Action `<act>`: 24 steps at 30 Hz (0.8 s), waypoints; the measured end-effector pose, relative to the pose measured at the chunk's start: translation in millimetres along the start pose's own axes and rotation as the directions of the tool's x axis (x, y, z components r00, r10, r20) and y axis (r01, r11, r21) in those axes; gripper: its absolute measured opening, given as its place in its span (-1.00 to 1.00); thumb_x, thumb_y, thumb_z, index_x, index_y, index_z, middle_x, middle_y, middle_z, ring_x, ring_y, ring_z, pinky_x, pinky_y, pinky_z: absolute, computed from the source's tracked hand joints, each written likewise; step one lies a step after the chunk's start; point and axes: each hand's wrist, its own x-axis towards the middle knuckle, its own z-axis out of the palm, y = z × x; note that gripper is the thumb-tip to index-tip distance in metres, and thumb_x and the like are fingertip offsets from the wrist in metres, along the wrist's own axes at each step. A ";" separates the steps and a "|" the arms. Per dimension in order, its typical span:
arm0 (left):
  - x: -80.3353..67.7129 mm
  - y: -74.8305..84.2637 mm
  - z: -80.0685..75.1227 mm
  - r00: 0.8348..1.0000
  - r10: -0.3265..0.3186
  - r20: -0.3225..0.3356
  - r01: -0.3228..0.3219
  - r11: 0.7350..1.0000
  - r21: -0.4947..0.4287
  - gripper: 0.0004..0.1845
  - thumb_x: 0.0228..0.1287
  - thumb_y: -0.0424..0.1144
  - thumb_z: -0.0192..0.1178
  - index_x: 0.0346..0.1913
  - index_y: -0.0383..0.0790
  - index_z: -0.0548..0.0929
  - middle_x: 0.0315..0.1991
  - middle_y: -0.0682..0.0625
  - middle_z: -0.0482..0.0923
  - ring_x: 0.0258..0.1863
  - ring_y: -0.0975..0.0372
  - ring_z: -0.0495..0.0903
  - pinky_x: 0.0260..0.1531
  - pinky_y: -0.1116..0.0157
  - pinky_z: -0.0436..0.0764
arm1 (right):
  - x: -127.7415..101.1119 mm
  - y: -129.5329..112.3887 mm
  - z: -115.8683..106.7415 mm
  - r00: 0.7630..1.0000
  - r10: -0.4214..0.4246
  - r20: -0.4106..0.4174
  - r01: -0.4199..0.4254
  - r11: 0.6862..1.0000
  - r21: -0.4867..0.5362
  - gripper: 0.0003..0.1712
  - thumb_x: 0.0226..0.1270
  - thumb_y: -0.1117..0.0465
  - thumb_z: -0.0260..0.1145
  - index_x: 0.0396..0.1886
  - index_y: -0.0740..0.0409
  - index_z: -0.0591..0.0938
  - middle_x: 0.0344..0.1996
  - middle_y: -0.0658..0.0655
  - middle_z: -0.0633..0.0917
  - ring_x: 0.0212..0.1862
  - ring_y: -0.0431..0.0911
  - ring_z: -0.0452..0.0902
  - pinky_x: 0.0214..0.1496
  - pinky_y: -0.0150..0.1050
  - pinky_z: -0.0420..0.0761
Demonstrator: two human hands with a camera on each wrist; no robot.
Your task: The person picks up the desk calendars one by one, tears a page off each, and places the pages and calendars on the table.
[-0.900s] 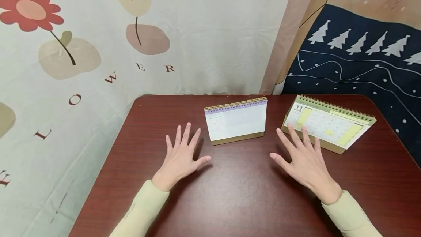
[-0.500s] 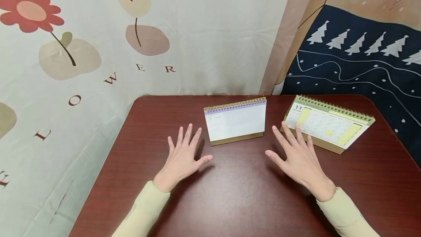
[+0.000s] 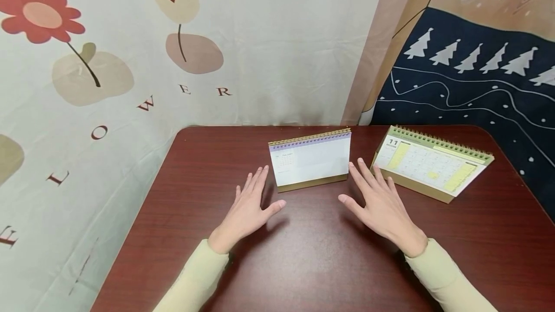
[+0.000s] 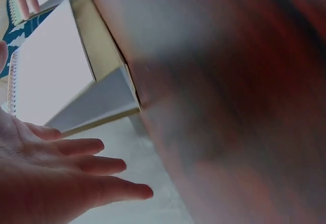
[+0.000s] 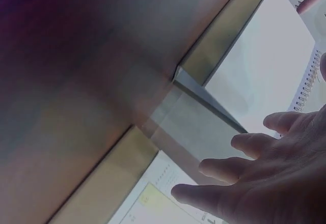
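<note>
A white desk calendar with a purple top band and gold spiral binding stands propped on its brown base in mid-table. My left hand is beside its left edge, fingers straight and thumb spread. On the other side, my right hand has its fingers extended, the index fingertip right at the calendar's right edge. Neither hand holds anything. A second desk calendar, green-topped with yellow columns and a large 11, stands to the right, its lower left corner partly behind my right fingers. In the left wrist view the white calendar shows from its side.
Both calendars stand on a dark red-brown wooden table with rounded far corners. Behind it hangs a white cloth printed with flowers and letters. A navy cloth with white trees hangs at the right.
Both hands have moved inward toward the white calendar, the right one further, leaving the green calendar's front. The left fingers have drawn closer together. The calendars have stayed in place.
</note>
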 end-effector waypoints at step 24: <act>3.4 15.1 13.9 0.998 -0.061 -0.017 0.049 0.908 -0.415 -0.05 0.46 0.13 0.21 0.69 0.06 -0.10 0.66 0.12 -0.03 0.57 0.09 0.18 0.49 -0.06 0.21 | 20.6 -7.2 9.1 0.998 0.033 0.052 -0.045 0.970 0.241 0.19 0.45 -0.42 0.16 0.71 0.07 -0.19 0.68 0.16 -0.06 0.64 0.13 -0.08 0.54 0.24 0.15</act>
